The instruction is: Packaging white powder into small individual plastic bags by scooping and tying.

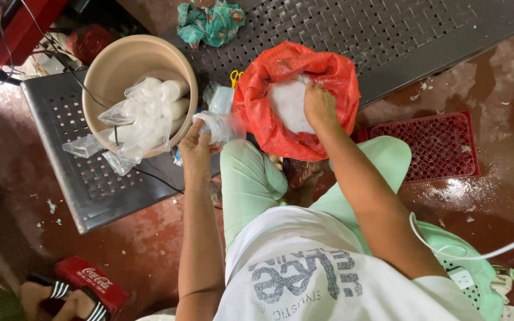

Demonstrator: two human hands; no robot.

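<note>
Fingers of the right hand (319, 107) are digging, bunched together, into white grains inside the red sack (281, 128) on the bench (99, 187). Left hand (196, 151) is pinching a small clear bag (220, 126) just beside it; holding that mouth wide and close would limit spilling.

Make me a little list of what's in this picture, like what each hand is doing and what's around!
left hand: left hand holds a small clear plastic bag open
right hand: right hand reaches into the red plastic bag, on the white grains
basin: beige round basin with filled clear bags
surface: dark perforated metal bench
nearby: teal cloth, yellow scissors handle, red plastic crate on the floor
</note>
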